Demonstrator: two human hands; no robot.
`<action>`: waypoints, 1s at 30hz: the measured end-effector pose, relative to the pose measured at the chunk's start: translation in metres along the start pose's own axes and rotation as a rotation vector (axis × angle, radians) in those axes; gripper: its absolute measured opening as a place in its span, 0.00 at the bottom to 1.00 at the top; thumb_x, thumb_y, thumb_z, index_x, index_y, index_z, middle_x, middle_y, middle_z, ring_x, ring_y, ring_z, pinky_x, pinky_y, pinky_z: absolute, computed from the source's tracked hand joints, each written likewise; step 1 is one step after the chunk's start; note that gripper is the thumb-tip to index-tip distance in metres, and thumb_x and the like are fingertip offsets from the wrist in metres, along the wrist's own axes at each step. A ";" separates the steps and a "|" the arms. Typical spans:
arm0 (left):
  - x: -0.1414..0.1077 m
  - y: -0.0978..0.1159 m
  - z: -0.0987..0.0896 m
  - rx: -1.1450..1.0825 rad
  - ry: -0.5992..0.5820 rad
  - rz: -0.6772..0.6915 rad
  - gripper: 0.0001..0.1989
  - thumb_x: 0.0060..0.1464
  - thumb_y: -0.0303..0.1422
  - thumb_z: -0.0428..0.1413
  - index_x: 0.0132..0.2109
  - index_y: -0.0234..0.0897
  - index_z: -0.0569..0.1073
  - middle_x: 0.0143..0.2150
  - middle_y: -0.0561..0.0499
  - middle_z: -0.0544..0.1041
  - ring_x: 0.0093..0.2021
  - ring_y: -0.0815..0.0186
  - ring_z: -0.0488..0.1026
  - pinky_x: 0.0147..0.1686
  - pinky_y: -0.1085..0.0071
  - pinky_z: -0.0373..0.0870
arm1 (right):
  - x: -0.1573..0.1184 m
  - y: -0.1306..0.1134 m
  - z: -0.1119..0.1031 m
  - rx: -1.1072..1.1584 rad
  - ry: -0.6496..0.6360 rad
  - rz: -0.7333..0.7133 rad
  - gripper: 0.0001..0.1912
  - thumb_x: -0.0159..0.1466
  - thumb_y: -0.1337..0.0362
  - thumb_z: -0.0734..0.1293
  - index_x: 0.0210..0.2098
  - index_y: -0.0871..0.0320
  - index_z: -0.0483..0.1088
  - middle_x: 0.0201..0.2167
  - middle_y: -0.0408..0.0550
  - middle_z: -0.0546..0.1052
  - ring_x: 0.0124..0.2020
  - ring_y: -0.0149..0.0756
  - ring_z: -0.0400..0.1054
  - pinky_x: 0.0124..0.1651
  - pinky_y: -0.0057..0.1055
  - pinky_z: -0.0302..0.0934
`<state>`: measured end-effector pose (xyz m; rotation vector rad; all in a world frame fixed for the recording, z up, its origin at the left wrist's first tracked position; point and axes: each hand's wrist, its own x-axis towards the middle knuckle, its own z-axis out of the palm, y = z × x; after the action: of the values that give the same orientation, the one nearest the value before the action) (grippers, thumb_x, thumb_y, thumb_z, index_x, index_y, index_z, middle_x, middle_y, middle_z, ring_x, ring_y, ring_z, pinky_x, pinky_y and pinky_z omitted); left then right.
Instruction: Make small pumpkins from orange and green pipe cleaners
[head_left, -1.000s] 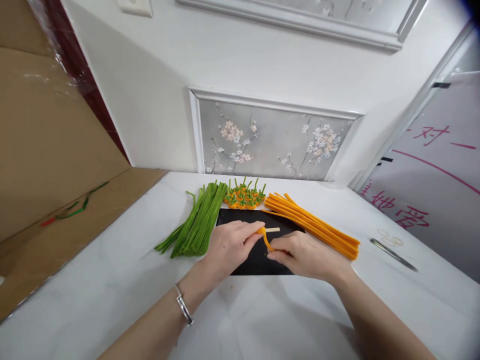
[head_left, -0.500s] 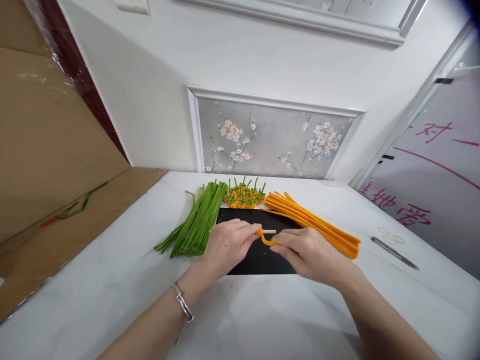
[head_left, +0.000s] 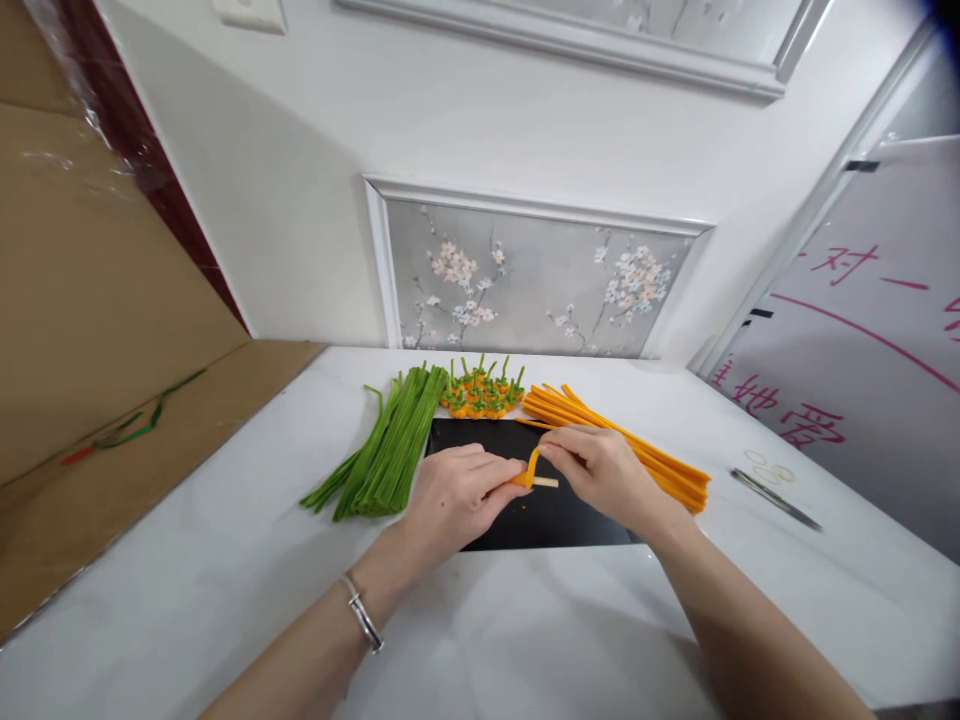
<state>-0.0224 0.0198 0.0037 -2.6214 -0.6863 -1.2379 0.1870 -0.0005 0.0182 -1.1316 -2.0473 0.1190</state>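
My left hand (head_left: 466, 492) pinches a thin pale stick (head_left: 546, 483) with orange pipe cleaner (head_left: 532, 468) coiled round it. The free end of that orange strand rises to the fingertips of my right hand (head_left: 600, 468), which are closed on it. Both hands are over a black mat (head_left: 525, 525). Left of the mat lies a bundle of green pipe cleaners (head_left: 397, 445); to its right, partly behind my right hand, is a bundle of orange ones (head_left: 645, 455). Several small orange pieces with green tops (head_left: 484, 392) stand behind the mat.
On the right of the white table (head_left: 247, 590) lie tweezers (head_left: 776, 498) and several thin rings (head_left: 766, 470). Cardboard (head_left: 90, 500) borders the left side. A wall with a framed floral panel (head_left: 525, 275) rises behind, and a board with red writing (head_left: 862, 350) stands at right.
My right hand has moved up and slightly left, lifting the orange strand from below the stick to above it. The stick sits slightly lower. The whole view has shifted a little.
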 end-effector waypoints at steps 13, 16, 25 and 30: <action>0.001 0.003 -0.003 0.023 0.065 -0.036 0.11 0.60 0.30 0.56 0.50 0.39 0.76 0.34 0.53 0.83 0.27 0.69 0.71 0.28 0.74 0.68 | -0.004 -0.001 0.004 -0.066 -0.342 0.006 0.15 0.68 0.66 0.61 0.24 0.57 0.67 0.20 0.40 0.69 0.22 0.28 0.59 0.27 0.26 0.50; 0.000 0.001 -0.002 0.041 0.035 -0.061 0.11 0.61 0.29 0.55 0.49 0.39 0.77 0.37 0.53 0.83 0.29 0.69 0.72 0.29 0.74 0.69 | -0.006 -0.008 0.003 -0.106 -0.392 -0.043 0.17 0.67 0.67 0.63 0.21 0.58 0.63 0.17 0.38 0.65 0.20 0.27 0.55 0.26 0.27 0.46; -0.004 -0.005 0.001 0.151 -0.070 -0.156 0.10 0.61 0.31 0.55 0.47 0.41 0.78 0.33 0.53 0.82 0.30 0.67 0.73 0.30 0.72 0.67 | -0.014 -0.020 -0.007 -0.146 -0.381 -0.154 0.18 0.69 0.64 0.60 0.21 0.57 0.62 0.18 0.39 0.65 0.20 0.28 0.55 0.27 0.28 0.48; -0.004 -0.005 0.001 0.127 -0.078 -0.138 0.10 0.60 0.33 0.56 0.47 0.41 0.79 0.36 0.53 0.83 0.31 0.67 0.74 0.30 0.72 0.69 | -0.014 -0.019 -0.008 -0.140 -0.293 -0.203 0.17 0.70 0.63 0.57 0.27 0.58 0.69 0.22 0.43 0.70 0.23 0.31 0.63 0.30 0.29 0.54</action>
<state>-0.0262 0.0231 -0.0007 -2.5667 -0.9416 -1.0907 0.1837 -0.0243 0.0236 -1.0299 -2.4522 0.0423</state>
